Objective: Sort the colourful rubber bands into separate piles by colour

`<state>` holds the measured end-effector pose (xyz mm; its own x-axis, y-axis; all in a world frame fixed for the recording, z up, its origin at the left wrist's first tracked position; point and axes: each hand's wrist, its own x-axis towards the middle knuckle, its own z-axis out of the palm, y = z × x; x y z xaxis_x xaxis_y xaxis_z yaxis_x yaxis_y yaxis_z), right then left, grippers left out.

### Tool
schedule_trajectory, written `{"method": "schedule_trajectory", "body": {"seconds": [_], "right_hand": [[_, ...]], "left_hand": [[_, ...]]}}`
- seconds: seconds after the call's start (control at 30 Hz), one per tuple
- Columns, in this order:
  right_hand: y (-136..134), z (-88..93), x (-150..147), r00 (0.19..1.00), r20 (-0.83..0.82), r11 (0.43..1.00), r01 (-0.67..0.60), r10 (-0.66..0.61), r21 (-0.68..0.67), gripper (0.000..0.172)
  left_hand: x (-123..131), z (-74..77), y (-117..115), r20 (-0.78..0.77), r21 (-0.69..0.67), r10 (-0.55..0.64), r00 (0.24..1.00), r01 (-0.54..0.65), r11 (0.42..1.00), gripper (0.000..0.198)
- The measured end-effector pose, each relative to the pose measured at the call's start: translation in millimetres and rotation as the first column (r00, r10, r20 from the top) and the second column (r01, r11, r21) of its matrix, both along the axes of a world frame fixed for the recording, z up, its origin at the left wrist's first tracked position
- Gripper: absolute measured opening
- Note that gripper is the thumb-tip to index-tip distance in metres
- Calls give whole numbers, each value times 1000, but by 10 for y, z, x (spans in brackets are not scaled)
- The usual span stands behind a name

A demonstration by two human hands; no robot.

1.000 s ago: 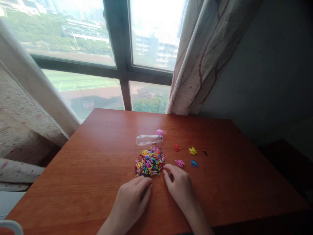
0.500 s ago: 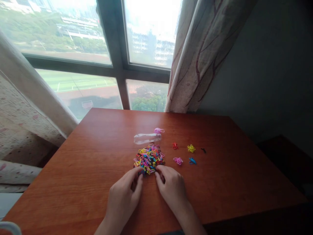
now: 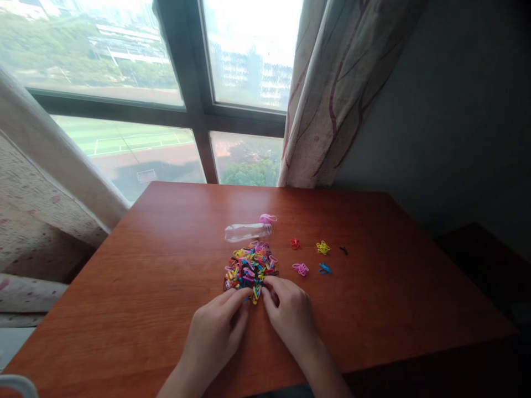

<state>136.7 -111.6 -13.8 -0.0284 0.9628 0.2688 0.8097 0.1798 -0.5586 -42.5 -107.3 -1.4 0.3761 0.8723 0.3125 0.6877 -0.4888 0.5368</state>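
A heap of small rubber bands in many colours [image 3: 250, 265] lies mid-table. My left hand [image 3: 218, 331] and my right hand [image 3: 290, 315] meet at the heap's near edge, fingertips pinched together on bands there. To the right lie small sorted clusters: red [image 3: 295, 243], yellow [image 3: 322, 247], pink [image 3: 300, 268], blue [image 3: 324, 268] and a black one [image 3: 343, 250]. A clear plastic bottle [image 3: 245, 232] lies on its side behind the heap, with a pink cap [image 3: 267, 218] beside its mouth.
The red-brown wooden table [image 3: 145, 287] stands against a window [image 3: 174, 99]. Patterned curtains hang at the left [image 3: 45, 182] and the right [image 3: 327, 94]. A dark wall is on the right. A white rim [image 3: 16, 384] shows at the bottom left corner.
Both hands moved forward and closer together, from resting apart near the heap to pinching at its near edge. The view shifted slightly.
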Motion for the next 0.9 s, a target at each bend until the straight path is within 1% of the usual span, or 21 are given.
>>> {"method": "schedule_trajectory", "body": {"seconds": [0.07, 0.27, 0.37, 0.6, 0.9], "right_hand": [[0, -2, -1, 1000, 18, 1000, 0, 0, 3, 13], [-1, 6, -6, 1000, 16, 1000, -7, 7, -4, 12], [-1, 17, -4, 1000, 21, 1000, -6, 6, -18, 11], [-41, 20, 11, 1000, -14, 1000, -15, 15, -6, 13], [-111, 5, 34, 992, -124, 1000, 24, -23, 4, 13]], "left_hand": [[-6, -4, -1, 22, -6, 0, 1000, 0, 1000, 27], [-24, -32, 1, 149, -9, 81, 986, -81, 997, 20], [-19, -30, 4, 175, -22, 92, 980, -90, 996, 17], [-19, -20, 12, 159, -18, 78, 984, -76, 997, 17], [-29, -24, -8, 113, -12, 59, 992, -58, 998, 18]]}}
